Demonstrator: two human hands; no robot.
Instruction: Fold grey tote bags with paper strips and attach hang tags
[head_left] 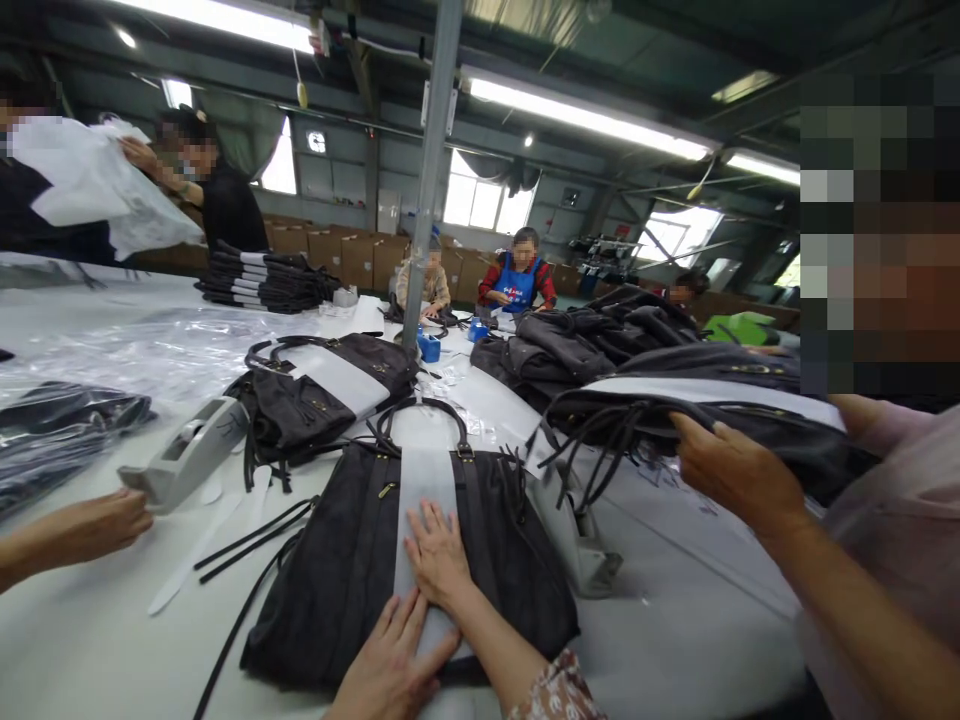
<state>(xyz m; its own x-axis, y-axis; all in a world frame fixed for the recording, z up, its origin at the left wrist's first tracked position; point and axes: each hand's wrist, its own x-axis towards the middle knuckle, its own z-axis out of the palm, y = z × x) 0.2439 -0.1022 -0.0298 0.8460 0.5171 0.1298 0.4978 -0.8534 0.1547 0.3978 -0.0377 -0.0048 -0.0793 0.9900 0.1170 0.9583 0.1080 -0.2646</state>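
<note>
While your left hand [391, 655] and right hand [437, 558] lie palm-down, fingers partly spread and gripping nothing, they rest on the white strip [427, 470] down the middle of the dark bag [330, 580], near you on the table [675, 640]. Smoothing the strip seems the step in hand; the next move likely calls for light, even pressure to hold it centred. Left, another person's hand [94, 528] meets a tape dispenser [176, 465]; right, a co-worker's hand [739, 475] holds a second bag [787, 450].
</note>
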